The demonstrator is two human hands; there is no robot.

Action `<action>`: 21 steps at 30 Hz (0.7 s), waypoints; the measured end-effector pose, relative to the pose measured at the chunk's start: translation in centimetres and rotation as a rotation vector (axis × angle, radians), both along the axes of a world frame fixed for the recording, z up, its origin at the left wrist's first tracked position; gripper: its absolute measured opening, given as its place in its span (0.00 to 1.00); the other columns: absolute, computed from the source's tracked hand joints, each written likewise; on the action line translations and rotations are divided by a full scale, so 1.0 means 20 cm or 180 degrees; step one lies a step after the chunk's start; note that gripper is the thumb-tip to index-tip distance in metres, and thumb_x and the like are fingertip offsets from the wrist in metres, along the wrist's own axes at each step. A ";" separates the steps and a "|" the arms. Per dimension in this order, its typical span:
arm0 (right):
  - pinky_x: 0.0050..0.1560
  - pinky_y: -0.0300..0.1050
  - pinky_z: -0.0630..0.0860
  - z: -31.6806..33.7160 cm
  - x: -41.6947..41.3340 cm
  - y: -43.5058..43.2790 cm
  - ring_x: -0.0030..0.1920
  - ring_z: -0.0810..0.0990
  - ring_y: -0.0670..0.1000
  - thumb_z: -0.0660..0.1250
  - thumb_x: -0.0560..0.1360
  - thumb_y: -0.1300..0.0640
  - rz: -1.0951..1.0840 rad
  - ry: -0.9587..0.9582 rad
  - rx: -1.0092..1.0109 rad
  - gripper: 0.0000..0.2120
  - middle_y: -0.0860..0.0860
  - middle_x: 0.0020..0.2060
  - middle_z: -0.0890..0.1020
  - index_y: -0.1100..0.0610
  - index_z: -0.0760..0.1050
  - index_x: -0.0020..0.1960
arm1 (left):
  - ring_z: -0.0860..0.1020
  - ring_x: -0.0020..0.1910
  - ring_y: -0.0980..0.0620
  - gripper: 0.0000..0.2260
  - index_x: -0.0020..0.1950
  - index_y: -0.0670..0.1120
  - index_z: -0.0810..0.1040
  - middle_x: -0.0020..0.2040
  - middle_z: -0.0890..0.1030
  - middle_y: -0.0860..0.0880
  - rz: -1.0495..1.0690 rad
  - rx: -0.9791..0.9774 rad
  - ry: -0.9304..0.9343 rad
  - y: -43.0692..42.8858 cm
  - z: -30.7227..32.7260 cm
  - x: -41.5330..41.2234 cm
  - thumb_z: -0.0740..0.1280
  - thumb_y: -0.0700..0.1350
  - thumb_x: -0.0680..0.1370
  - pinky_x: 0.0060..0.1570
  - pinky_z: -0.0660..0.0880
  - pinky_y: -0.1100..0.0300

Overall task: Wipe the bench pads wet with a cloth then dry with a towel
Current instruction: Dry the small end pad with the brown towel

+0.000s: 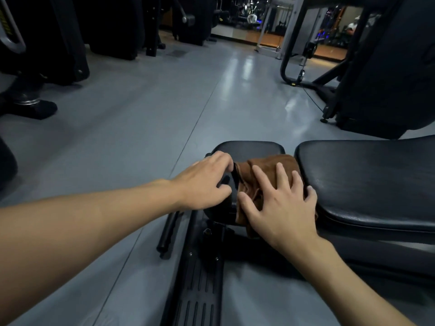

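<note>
A brown cloth (277,164) lies crumpled on the small black seat pad (249,147) of a bench. My right hand (280,203) presses flat on the cloth with fingers spread, thumb near the gap to the long black back pad (367,180) on the right. My left hand (204,178) rests on the seat pad's left side, fingers curled down; its fingertips touch the cloth's left edge, and whether they pinch it is unclear.
The bench's black frame and ribbed foot plate (197,290) run toward me, with a black bar (168,231) at the left. Grey floor (146,109) stretches ahead. Dark gym machines stand at the back left (47,43) and right (381,74).
</note>
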State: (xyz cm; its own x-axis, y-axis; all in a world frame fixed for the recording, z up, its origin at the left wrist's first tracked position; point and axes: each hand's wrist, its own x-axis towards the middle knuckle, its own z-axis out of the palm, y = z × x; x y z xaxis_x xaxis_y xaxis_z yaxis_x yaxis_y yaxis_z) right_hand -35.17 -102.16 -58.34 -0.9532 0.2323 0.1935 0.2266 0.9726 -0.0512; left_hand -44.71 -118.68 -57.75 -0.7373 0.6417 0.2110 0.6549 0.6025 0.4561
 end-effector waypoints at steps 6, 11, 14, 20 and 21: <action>0.69 0.62 0.62 0.01 -0.11 0.02 0.76 0.54 0.68 0.54 0.77 0.34 -0.0128 -0.0242 -0.0123 0.30 0.60 0.80 0.54 0.45 0.60 0.76 | 0.69 0.47 0.48 0.08 0.49 0.47 0.64 0.49 0.70 0.50 0.0206 -0.0227 0.0226 0.03 -0.09 -0.07 0.63 0.45 0.76 0.45 0.60 0.56; 0.63 0.61 0.68 0.07 -0.43 0.17 0.66 0.67 0.73 0.57 0.77 0.38 -0.0245 -0.0396 -0.0695 0.29 0.65 0.74 0.58 0.49 0.61 0.74 | 0.71 0.59 0.48 0.08 0.52 0.47 0.65 0.60 0.73 0.49 0.0095 -0.0269 -0.0028 -0.01 -0.10 -0.09 0.62 0.48 0.79 0.57 0.70 0.50; 0.62 0.60 0.69 0.07 -0.49 0.19 0.64 0.68 0.72 0.57 0.77 0.38 -0.0237 -0.0387 -0.0723 0.30 0.65 0.73 0.59 0.49 0.60 0.75 | 0.72 0.60 0.47 0.08 0.52 0.47 0.65 0.62 0.72 0.48 0.0101 -0.0369 -0.0100 -0.01 -0.09 -0.09 0.61 0.49 0.79 0.58 0.71 0.48; 0.68 0.59 0.65 0.06 -0.26 0.14 0.71 0.61 0.71 0.56 0.79 0.41 -0.0072 -0.0350 -0.0692 0.30 0.62 0.79 0.48 0.46 0.55 0.79 | 0.72 0.56 0.48 0.07 0.52 0.49 0.66 0.57 0.72 0.50 0.0101 -0.0363 -0.0176 -0.01 -0.07 -0.08 0.63 0.47 0.78 0.56 0.70 0.51; 0.68 0.59 0.65 0.05 -0.21 0.12 0.72 0.60 0.70 0.56 0.79 0.40 -0.0047 -0.0337 -0.0659 0.31 0.62 0.80 0.47 0.45 0.54 0.79 | 0.71 0.54 0.48 0.07 0.52 0.49 0.66 0.56 0.72 0.50 0.0103 -0.0336 -0.0160 0.00 -0.07 -0.08 0.63 0.47 0.78 0.54 0.70 0.52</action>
State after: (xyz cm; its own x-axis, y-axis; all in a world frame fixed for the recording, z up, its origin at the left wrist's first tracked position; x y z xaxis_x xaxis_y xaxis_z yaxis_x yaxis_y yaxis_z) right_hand -39.30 -99.74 -57.28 -0.9619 0.2706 0.0393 0.2554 0.9404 -0.2246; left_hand -46.40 -118.73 -59.14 -0.7660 0.6341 0.1056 0.6122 0.6694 0.4208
